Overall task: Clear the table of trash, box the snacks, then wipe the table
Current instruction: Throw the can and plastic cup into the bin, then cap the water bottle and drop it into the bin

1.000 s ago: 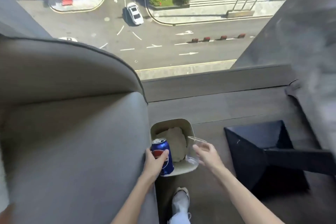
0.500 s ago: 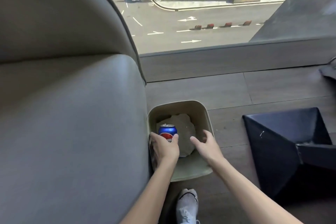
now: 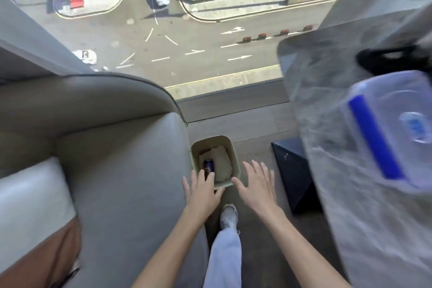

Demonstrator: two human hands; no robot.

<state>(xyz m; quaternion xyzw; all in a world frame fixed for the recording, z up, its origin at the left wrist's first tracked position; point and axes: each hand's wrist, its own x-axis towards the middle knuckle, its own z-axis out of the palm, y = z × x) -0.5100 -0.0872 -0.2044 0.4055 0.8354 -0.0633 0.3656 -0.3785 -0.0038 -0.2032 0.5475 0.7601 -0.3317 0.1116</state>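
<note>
A beige trash bin (image 3: 230, 147) stands on the floor between the sofa and the table base. Inside it lie a blue soda can (image 3: 208, 165) and crumpled pale paper (image 3: 221, 166). My left hand (image 3: 202, 190) hovers over the bin's near rim with fingers spread and nothing in it. My right hand (image 3: 256, 184) is just right of the bin, also spread and empty. At the right, the grey marble table (image 3: 327, 91) carries a clear plastic box with a blue clip (image 3: 383, 128), blurred.
A grey sofa (image 3: 112, 170) fills the left, with a brown cushion (image 3: 39, 257) at the lower left. The dark blue table base (image 3: 294, 173) stands right of the bin. My shoe (image 3: 229, 215) is below the bin. A floor-to-ceiling window is ahead.
My left hand let go of the can, which now lies in the bin. The clear cup left my right hand earlier. Both hands have lifted and spread; the view has pulled back.
</note>
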